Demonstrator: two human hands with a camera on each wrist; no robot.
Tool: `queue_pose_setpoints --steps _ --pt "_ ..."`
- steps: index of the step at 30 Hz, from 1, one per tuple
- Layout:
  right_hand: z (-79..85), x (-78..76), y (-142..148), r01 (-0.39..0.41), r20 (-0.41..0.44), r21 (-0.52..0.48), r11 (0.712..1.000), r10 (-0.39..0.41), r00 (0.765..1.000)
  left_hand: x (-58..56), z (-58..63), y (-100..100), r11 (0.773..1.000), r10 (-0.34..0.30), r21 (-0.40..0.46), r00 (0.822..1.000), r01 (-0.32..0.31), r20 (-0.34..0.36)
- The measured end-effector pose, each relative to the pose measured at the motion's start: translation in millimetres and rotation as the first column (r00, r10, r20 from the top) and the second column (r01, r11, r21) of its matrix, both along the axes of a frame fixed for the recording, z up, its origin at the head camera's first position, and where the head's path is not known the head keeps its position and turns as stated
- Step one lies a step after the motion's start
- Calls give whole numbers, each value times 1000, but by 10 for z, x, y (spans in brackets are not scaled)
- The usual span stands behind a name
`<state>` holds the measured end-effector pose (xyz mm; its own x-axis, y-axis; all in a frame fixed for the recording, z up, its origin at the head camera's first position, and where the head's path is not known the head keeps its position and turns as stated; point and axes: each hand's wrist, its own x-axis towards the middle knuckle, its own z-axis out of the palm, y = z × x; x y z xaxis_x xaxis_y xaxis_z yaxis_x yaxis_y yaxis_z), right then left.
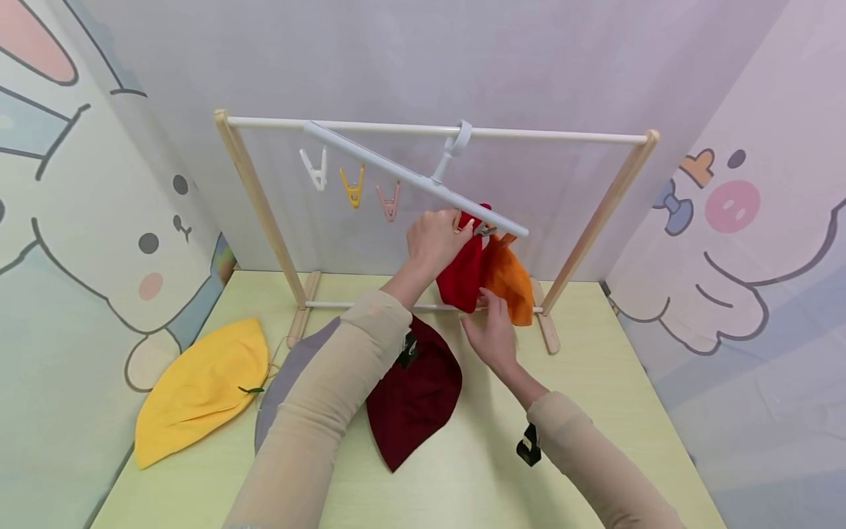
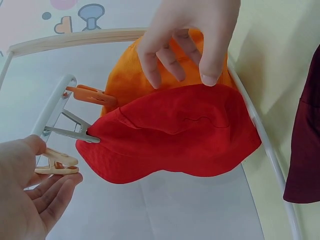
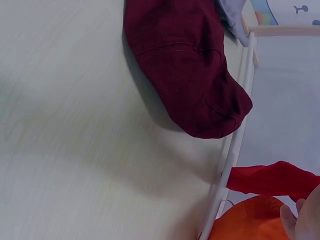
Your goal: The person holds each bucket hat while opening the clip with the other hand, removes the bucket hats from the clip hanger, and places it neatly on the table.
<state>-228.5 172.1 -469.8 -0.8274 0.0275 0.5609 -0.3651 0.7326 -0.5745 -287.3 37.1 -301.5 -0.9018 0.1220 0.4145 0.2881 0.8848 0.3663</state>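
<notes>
My left hand (image 1: 436, 236) pinches a cream clothespin (image 2: 59, 164) at the tilted hanger (image 1: 410, 176). Beside it, a grey clothespin (image 2: 75, 131) grips one corner of a red hat (image 2: 170, 135), which hangs down from the hanger. Behind that hangs an orange hat (image 2: 131, 65), clipped by an orange clothespin (image 2: 91, 94). My right hand (image 1: 492, 334) is at the lower part of the two hats, fingers loosely bent and apart. Its thumb tip is by the red hat's edge; whether it touches the cloth is unclear.
White, yellow and pink clothespins (image 1: 352, 186) hang from the hanger's raised left side. The hanger hooks over the rack's white bar (image 1: 548, 134). On the table lie a maroon hat (image 1: 423, 397), a grey-purple hat (image 1: 287, 378) partly behind my left sleeve, and a yellow hat (image 1: 201, 389).
</notes>
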Motion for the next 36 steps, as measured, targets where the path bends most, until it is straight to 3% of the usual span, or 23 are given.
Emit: queue_pose_setpoints --steps 14,36 --pt "164 -123 -27 31 221 -35 999 -22 975 12 13 -3 1000 0 4 1000 0 -4" --pt "285 -310 -119 133 346 -86 987 -96 933 14 -1 31 1000 6 9 1000 -5 -19"
